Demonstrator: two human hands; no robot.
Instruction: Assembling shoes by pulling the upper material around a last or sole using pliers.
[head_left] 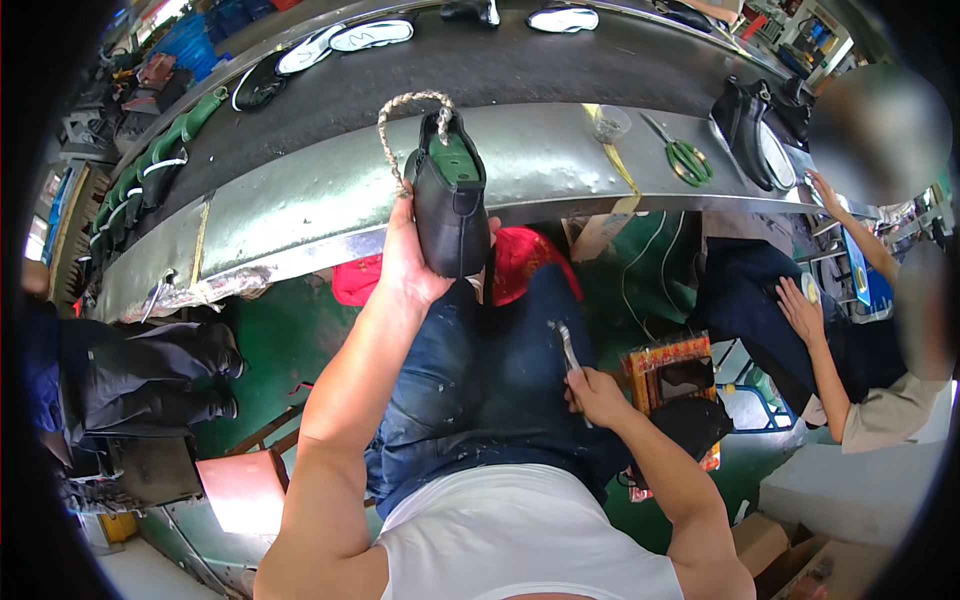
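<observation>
The black shoe (450, 225) is in the curled left hand (412, 258), by the worktop's (300, 190) near edge. The right hand (599, 397) clenches a metal tool (569, 346).

Green-handled scissors (683, 153) on metal ledge (300, 205), clear cup (612, 124) nearby.

shoe (450, 230): black | last (455, 160): green | rope (384, 136): beige, braided | tool (570, 348): silver-grey | jeans (425, 395): blue

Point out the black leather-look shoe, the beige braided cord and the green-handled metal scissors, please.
Black leather-look shoe (449, 230): head view, outside below the opening.
Beige braided cord (383, 128): head view, left side of its loop.
Green-handled metal scissors (675, 147): head view, where handles meet blades.
</observation>
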